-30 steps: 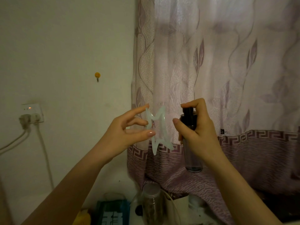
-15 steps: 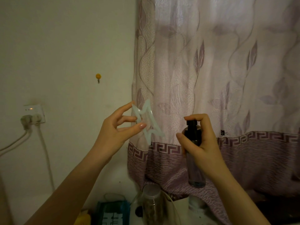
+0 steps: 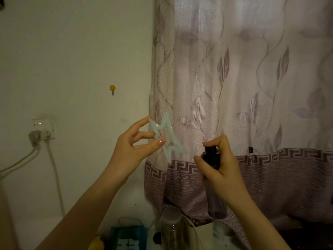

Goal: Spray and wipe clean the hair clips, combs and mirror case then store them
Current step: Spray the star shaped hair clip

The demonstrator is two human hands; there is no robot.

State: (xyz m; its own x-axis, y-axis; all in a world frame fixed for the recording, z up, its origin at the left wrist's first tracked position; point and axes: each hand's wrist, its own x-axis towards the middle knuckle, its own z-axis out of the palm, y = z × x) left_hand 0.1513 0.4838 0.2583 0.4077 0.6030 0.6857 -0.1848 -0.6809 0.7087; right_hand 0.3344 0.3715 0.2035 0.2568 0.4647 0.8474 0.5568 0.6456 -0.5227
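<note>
A pale, translucent star-shaped hair clip point(image 3: 168, 137) is held up in front of the curtain. My left hand point(image 3: 133, 150) pinches its left side between thumb and fingertips. To the right and a little lower, my right hand point(image 3: 222, 170) grips a dark spray bottle point(image 3: 214, 184) upright, with the index finger curled over its black nozzle. The nozzle sits a short gap right of the clip's lower points. Combs and the mirror case are out of sight.
A patterned mauve curtain point(image 3: 252, 87) hangs behind the hands. The wall at left carries a socket with plugs and cables point(image 3: 40, 130) and a small yellow hook point(image 3: 112, 88). Below stand a clear capped jar point(image 3: 171, 230) and a teal box point(image 3: 128, 237).
Both hands have come down from where they were a second ago. The clip has swung left, away from the bottle, and tilted. In the last half second little has moved.
</note>
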